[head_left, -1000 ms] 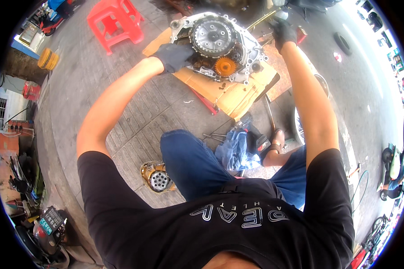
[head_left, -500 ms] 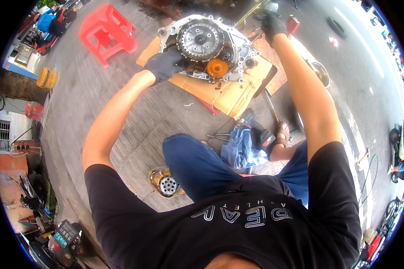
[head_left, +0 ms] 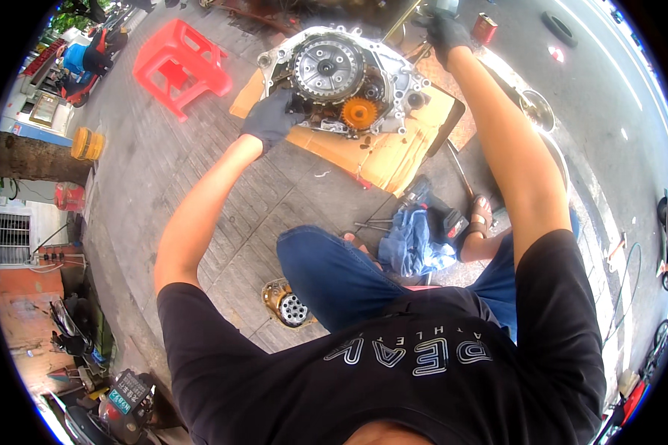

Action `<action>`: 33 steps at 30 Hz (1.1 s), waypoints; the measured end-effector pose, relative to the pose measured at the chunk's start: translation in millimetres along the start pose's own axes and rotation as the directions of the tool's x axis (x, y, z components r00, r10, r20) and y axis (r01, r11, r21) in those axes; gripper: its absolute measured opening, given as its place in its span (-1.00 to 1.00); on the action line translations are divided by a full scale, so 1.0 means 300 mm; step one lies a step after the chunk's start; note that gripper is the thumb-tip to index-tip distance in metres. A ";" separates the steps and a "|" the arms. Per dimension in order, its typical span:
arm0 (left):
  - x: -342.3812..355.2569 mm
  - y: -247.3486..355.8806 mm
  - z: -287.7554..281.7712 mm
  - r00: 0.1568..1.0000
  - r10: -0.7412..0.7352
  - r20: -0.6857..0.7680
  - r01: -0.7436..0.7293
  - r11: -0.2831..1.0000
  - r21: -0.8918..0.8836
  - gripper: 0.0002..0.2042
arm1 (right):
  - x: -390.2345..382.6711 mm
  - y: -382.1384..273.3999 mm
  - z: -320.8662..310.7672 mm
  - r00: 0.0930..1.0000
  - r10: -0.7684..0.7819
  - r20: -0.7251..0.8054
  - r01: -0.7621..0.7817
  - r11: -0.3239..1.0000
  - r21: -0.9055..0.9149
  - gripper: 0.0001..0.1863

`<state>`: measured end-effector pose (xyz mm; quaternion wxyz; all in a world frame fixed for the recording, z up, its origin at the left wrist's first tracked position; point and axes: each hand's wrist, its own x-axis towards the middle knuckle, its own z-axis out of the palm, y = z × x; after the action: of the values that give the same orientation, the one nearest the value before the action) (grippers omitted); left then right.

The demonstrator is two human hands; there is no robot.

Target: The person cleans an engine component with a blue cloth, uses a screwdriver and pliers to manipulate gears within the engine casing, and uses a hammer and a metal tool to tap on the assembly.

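An opened metal engine case (head_left: 397, 70) lies on flattened cardboard, showing a large round clutch (head_left: 326, 68) and an orange gear (head_left: 359, 113). My left hand (head_left: 271, 119), in a dark glove, grips the lower left rim of the case; its fingertips are partly hidden there. Up and to the right, beyond the case, my gloved right hand (head_left: 447, 37) is closed around something. A pale grey piece (head_left: 447, 6) shows just above that hand, too cut off by the picture's edge to name.
Stained cardboard (head_left: 386, 159) lies under the case. A red plastic stool (head_left: 178, 67) stands to the left, a red can (head_left: 484, 28) beyond my right hand. Near my knees are a cordless power tool (head_left: 445, 215), a blue cloth (head_left: 416, 241) and a round metal part (head_left: 293, 308).
The whole view has shifted slightly. My left hand stays at the rim of the engine case, and my right hand remains beyond it with little visible movement.
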<state>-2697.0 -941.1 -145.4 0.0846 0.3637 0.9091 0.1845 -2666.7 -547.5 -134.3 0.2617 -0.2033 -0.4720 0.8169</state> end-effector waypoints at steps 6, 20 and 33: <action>0.011 0.010 -0.066 0.951 0.274 0.143 -0.304 0.909 0.286 -0.64 | -0.005 -0.013 0.008 0.999 -0.013 -0.035 0.014 1.000 0.017 -0.83; -0.035 0.052 -0.028 0.998 -0.051 0.032 0.057 0.974 -0.219 -0.61 | -0.034 -0.012 0.016 0.999 -0.042 0.008 0.042 0.999 0.034 -0.87; -0.003 -0.014 -0.006 0.984 -0.092 0.155 0.064 0.983 0.174 -0.48 | -0.189 0.077 0.110 0.991 -0.087 0.101 0.109 0.965 -0.238 -0.51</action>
<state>-2699.6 -945.1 -145.4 0.1345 0.3475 0.9251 0.0732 -2647.1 -614.0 -134.1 0.2533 -0.1733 -0.5894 0.7473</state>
